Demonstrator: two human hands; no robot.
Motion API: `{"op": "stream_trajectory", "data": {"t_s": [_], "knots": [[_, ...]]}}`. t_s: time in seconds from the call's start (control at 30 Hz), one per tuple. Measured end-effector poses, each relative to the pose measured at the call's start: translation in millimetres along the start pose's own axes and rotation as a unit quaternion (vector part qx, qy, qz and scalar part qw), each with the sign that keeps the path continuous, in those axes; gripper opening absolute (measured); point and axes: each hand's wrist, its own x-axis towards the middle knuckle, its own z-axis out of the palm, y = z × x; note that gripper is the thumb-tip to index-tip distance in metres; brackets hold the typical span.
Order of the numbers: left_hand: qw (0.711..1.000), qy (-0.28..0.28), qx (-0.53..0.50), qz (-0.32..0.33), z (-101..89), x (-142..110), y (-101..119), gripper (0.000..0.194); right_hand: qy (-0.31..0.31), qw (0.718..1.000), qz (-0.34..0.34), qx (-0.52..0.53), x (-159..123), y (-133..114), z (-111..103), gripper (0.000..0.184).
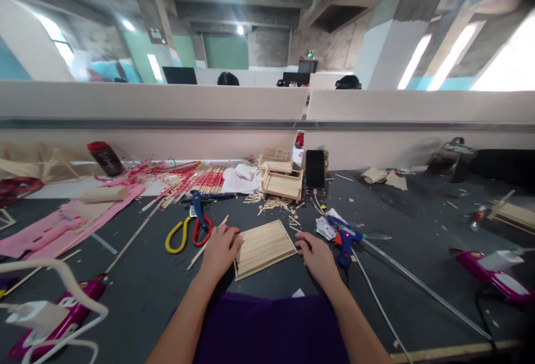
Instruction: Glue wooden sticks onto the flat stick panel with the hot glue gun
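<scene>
A shallow rectangular panel of thin wooden sticks [265,246], with a low rim, lies on the dark table in front of me. My left hand [220,250] grips its left edge, thumb towards the panel and fingers bent. At the right corner, the curled fingers of my right hand [318,255] rest against the edge; their undersides are hidden. Beyond my left hand are scissors with one yellow and one red handle [179,237] and blue-handled cutters [199,208]. A blue glue gun [345,244] stands just past my right hand.
Small stick-built pieces [282,183] and loose stick offcuts [273,203] lie behind the panel. A phone [315,169] stands upright there. Red-and-wood sticks [209,179], a dark bottle [105,159] and pink sheet [90,222] are left. Purple tools [493,275], cables and a clear rod [426,286] lie right.
</scene>
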Motion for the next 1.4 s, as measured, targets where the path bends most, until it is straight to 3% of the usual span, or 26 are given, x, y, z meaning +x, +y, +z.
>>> {"op": "stream_trajectory", "data": {"t_s": [0.13, 0.3, 0.7, 0.87, 0.97, 1.1, 1.23, 1.33, 1.4], "knots": [[1.0, 0.012, 0.024, 0.008, -3.4, -0.1, 2.7, 0.025, -0.012, 0.999, 0.035, 0.04, 0.4, -1.9, 0.5, 0.032], [0.998, -0.051, -0.004, 0.048, -8.3, 2.5, 12.6, 0.025, -0.01, 0.998, 0.04, 0.039, -0.3, -3.6, 0.4, 0.032], [0.993, -0.074, -0.076, -0.049, -8.5, 3.2, 12.3, 0.017, -0.014, 0.974, 0.06, 0.217, 4.8, 7.4, 11.0, 0.033], [0.991, -0.087, -0.08, -0.058, -8.7, 1.9, 14.8, 0.023, -0.01, 0.948, 0.053, 0.313, 5.2, 5.2, 12.4, 0.036], [0.991, -0.09, -0.078, -0.061, -9.3, 0.7, 15.2, 0.024, 0.003, 0.947, 0.075, 0.311, 4.1, 2.1, 11.9, 0.039], [0.991, -0.089, -0.08, -0.061, -10.8, -0.4, 15.7, 0.024, -0.043, 0.945, 0.126, 0.297, 0.5, -7.1, 10.2, 0.04], [0.989, -0.077, -0.107, -0.068, -9.7, -0.1, 14.2, 0.026, -0.093, 0.925, 0.126, 0.345, -4.7, -18.2, 5.7, 0.032], [0.978, -0.073, -0.17, -0.096, -5.6, 0.7, 10.4, 0.027, -0.106, 0.914, 0.119, 0.372, -8.0, -23.5, 1.6, 0.033], [0.955, -0.089, -0.256, -0.123, -3.0, 1.0, 8.5, 0.029, -0.116, 0.91, 0.119, 0.379, -9.4, -26.0, -0.5, 0.033]]}}
